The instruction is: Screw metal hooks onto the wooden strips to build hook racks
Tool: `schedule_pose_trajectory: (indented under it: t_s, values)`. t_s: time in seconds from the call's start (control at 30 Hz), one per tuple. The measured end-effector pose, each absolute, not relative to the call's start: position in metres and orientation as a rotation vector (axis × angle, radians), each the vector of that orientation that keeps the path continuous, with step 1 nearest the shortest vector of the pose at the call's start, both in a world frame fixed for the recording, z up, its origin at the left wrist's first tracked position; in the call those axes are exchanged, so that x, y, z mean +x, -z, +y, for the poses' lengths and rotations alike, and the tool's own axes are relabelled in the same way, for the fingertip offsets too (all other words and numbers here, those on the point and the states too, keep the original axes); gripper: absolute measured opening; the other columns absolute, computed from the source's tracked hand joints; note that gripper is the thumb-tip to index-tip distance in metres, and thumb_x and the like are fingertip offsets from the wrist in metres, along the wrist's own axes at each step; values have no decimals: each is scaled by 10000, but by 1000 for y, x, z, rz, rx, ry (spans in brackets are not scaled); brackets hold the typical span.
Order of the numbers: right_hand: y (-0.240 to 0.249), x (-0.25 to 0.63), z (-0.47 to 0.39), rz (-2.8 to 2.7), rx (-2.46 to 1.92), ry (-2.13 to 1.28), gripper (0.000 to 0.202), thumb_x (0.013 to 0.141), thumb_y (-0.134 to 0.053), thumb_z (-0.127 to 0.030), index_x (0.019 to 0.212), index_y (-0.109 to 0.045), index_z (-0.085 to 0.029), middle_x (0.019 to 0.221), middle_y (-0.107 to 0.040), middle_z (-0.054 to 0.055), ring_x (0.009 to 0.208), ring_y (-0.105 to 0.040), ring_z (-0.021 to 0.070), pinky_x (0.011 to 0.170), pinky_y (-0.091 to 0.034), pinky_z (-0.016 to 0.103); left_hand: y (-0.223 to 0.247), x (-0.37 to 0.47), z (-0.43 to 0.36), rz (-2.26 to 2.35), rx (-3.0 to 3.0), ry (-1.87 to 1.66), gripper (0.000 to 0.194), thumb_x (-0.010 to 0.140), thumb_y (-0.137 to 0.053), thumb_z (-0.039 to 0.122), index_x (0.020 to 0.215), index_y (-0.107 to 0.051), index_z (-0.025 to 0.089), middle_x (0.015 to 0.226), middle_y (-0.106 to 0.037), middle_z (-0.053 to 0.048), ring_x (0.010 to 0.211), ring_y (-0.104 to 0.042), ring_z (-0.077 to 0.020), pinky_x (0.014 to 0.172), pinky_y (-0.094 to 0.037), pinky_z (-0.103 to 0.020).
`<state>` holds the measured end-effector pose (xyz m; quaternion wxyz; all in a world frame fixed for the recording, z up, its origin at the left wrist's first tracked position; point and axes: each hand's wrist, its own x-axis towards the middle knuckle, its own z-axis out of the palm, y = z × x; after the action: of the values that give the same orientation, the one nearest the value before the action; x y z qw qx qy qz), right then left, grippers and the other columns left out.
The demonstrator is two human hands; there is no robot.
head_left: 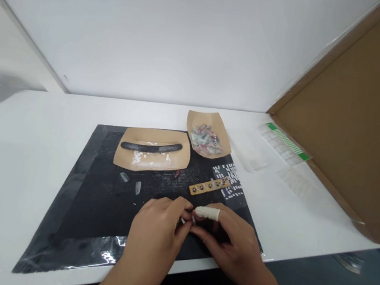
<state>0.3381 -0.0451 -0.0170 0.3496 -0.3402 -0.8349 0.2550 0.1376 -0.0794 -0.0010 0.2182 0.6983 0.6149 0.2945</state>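
Note:
My left hand [160, 228] and my right hand [233, 238] meet over the front of a black mat [95, 214], fingertips almost touching. A white finger cot [207, 213] covers my right index finger. Between that finger and the thumb is a small pale nail tip [194, 219]. My left thumb and forefinger are pinched close beside it; what they hold, if anything, is too small to make out. Just beyond my hands lies a wooden nail stand [202, 187] with a row of metal studs. Two clear nail tips [138, 187] [124, 177] rest on the mat.
A cardboard tray [117, 158] holds a black nail file [151, 147] and white bits. Behind it, another cardboard tray [225, 140] contains a bag of nail tips [206, 140]. At right are a sheet of white tabs [232, 181], a green-edged clear package [287, 142] and a cardboard panel [359, 119].

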Motion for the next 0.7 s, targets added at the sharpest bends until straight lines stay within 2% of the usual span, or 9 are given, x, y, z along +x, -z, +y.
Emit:
schedule_pose_trajectory:
  t_s: [0.17,0.3,0.57,0.7]
  values:
    - [13,341,-43,-2160,-879,-803,322,976,-743,-193,1271,-629,-255,1053,-733,39,876,-688,171,741,-587,277,1,138,-80,1712,1917,-762,256,864,-759,72,1006,-706,278,929,-798,41,860,-738,-231,785,-496,-379]
    - [12,343,-42,-2163,-878,-882,347,968,-740,-187,1290,-631,-261,1121,-718,58,933,-688,187,715,-582,278,1,137,-80,1701,1926,-752,320,856,-765,55,1062,-695,290,942,-801,56,867,-738,-237,795,-503,-395]
    - [11,342,-37,-2156,-889,-914,204,982,-747,-249,1172,-676,-266,1045,-747,38,909,-705,189,773,-578,296,0,135,-79,1673,1941,-790,325,829,-777,38,1034,-687,273,950,-805,47,858,-743,-241,812,-507,-416]
    - [13,342,-35,-2164,-921,-957,180,995,-735,-281,1169,-690,-272,1021,-754,26,849,-696,179,748,-564,290,2,135,-79,1670,1941,-799,371,815,-779,25,1064,-681,281,939,-800,61,854,-740,-236,810,-506,-416]
